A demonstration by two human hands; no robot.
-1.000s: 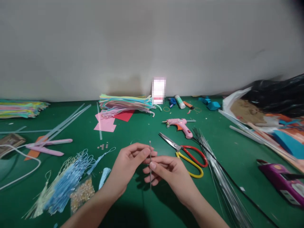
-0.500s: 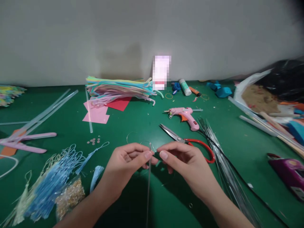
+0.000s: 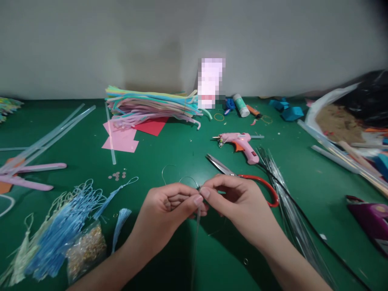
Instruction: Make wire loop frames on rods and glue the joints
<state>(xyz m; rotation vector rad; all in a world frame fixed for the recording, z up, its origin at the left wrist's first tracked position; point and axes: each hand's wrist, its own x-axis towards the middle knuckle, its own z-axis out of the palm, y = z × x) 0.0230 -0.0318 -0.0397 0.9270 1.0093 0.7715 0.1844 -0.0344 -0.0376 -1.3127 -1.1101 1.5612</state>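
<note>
A thin rod [image 3: 196, 246] stands over the middle of the bench [image 3: 169, 155], its upper end at the fingertips and its length running down toward the near edge. The left hand [image 3: 172, 210] has it pinched between thumb and fingers. Right beside that, the right hand [image 3: 238, 204] has its grip closed at the rod's top, on a thin wire [image 3: 188, 177] as far as I can see; the wire curls out beyond the fingers.

Just past the right hand lie scissors [image 3: 220, 164], a red handle partly behind it, then a pink glue gun [image 3: 242, 146] and, farther right, a bundle of clear thin strands [image 3: 286, 198]. A small ring [image 3: 245, 261] lies near the right forearm. On the left sit blue and pale green tassels [image 3: 62, 238] and a clear bag of gold-coloured bits [image 3: 86, 251]. Toward the wall, pastel pipe cleaners [image 3: 151, 108] overlap pink paper [image 3: 123, 141].
</note>
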